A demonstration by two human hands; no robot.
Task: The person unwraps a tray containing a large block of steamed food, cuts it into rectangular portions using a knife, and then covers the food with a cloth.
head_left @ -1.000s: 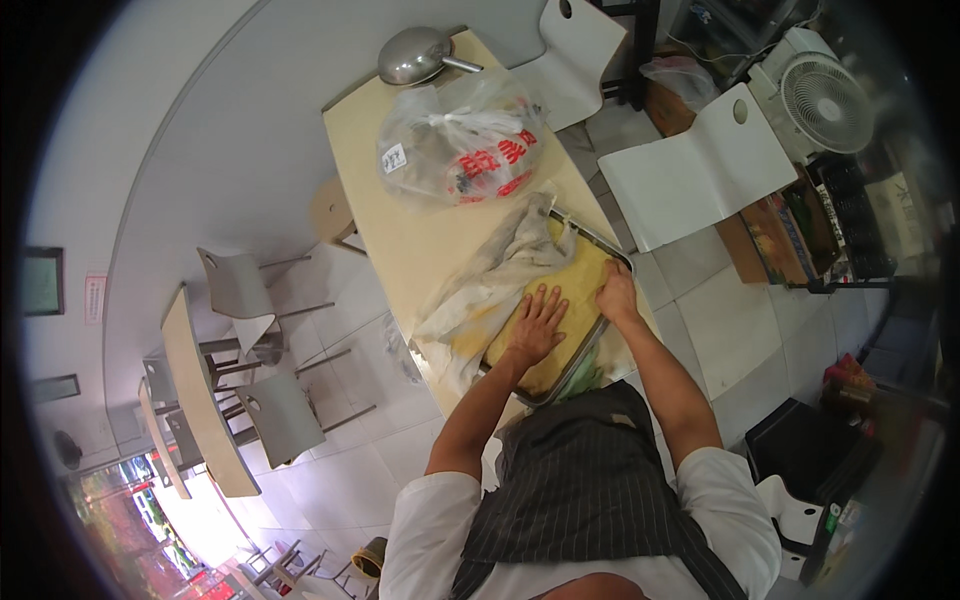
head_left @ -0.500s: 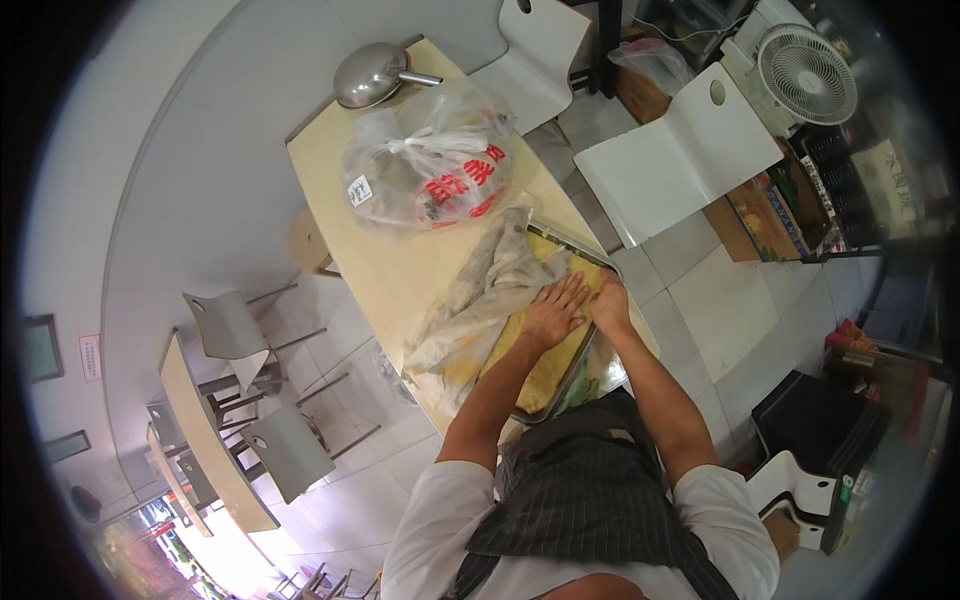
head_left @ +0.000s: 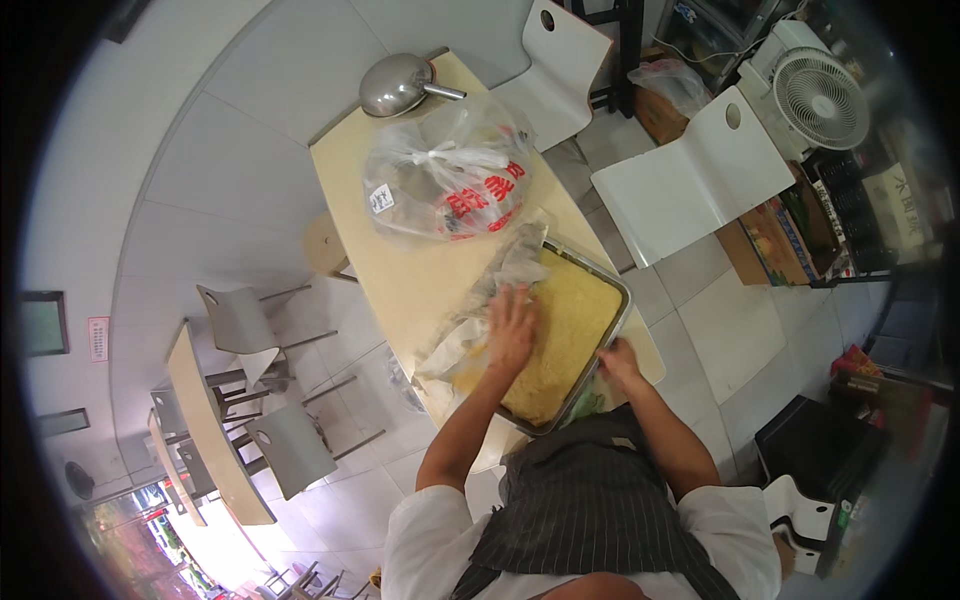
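Observation:
A metal tray (head_left: 626,297) on the table holds a flat, pale yellow, cake-like slab (head_left: 575,315). A crumpled greyish cloth (head_left: 487,292) lies along the slab's left side and over part of the table. My left hand (head_left: 512,328) rests on this cloth at the slab's left edge, fingers stretched out and slightly apart. At the tray's right rim, my right hand (head_left: 618,364) has its fingers curled against the edge. Its fingertips are partly hidden. Something green (head_left: 588,402) shows by the tray's near right corner, in front of my apron.
A large tied clear plastic bag (head_left: 447,178) with red print stands beyond the tray on the table (head_left: 355,215). Behind it sits a metal pan (head_left: 394,85). White chairs (head_left: 690,172) and a fan (head_left: 820,98) are at the right; other tables and chairs (head_left: 288,450) are at the left.
My left hand has moved left off the slab onto the cloth, which is drawn back, baring more of the slab. My right hand has slid nearer along the right rim.

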